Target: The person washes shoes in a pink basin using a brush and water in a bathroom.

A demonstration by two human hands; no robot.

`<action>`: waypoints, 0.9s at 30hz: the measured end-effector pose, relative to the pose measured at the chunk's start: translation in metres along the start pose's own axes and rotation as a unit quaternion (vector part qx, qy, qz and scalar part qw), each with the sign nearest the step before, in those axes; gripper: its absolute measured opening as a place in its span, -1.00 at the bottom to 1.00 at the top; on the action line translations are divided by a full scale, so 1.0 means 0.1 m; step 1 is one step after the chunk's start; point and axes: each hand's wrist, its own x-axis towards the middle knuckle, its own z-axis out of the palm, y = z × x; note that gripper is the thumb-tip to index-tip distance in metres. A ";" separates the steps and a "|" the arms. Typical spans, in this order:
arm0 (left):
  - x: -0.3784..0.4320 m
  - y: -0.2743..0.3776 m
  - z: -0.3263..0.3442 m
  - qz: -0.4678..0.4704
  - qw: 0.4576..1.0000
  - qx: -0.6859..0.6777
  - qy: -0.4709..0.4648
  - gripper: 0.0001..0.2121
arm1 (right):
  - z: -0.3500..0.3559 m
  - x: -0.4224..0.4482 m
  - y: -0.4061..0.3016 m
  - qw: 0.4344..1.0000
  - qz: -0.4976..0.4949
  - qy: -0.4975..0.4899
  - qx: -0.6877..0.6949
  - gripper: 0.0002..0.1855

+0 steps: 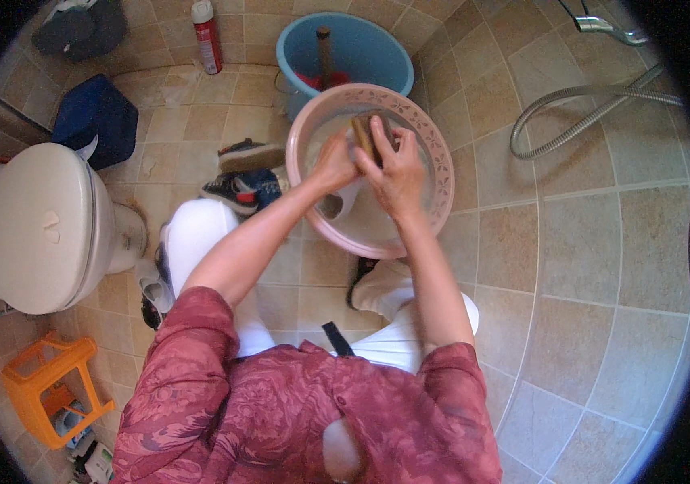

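Note:
Over a pink plastic basin [446,172] with a cut-out leaf pattern, my two hands meet. My right hand [397,175] grips a brown object [364,137] with a yellowish edge, its fingers spread along the top. Fingers of my left hand [338,162] are curled against the left side of the same object. Blur and the fingers hide what it is exactly. Below my hands the basin holds cloudy water [375,221]. A white item [345,202] with a dark hollow lies partly in it, under my left wrist.
Behind the basin stands a blue bucket [296,42] with a stick and something red inside. Left of the basin lie dark shoes [239,187]. Farther left are a toilet [42,224], a blue bin [97,121] and an orange plastic stool [48,387]. A shower hose [526,145] hangs right.

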 end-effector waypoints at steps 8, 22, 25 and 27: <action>0.07 -0.18 -0.11 -0.057 0.997 0.058 0.001 -0.23 | 0.11 -0.42 0.34 0.996 -0.078 -0.011 -0.046 -0.35; 0.11 -0.31 -0.10 -0.070 0.998 -0.004 -0.005 -0.22 | 0.62 -0.72 0.73 0.926 0.233 -0.272 -0.121 -0.29; 0.11 -0.24 -0.14 -0.099 0.993 -0.047 -0.030 -0.28 | 0.63 -0.64 0.82 0.913 0.290 -0.286 0.026 -0.31; 0.10 -0.17 -0.14 -0.110 0.991 -0.066 -0.035 -0.34 | 0.61 -0.56 0.82 0.904 0.362 -0.139 0.181 -0.36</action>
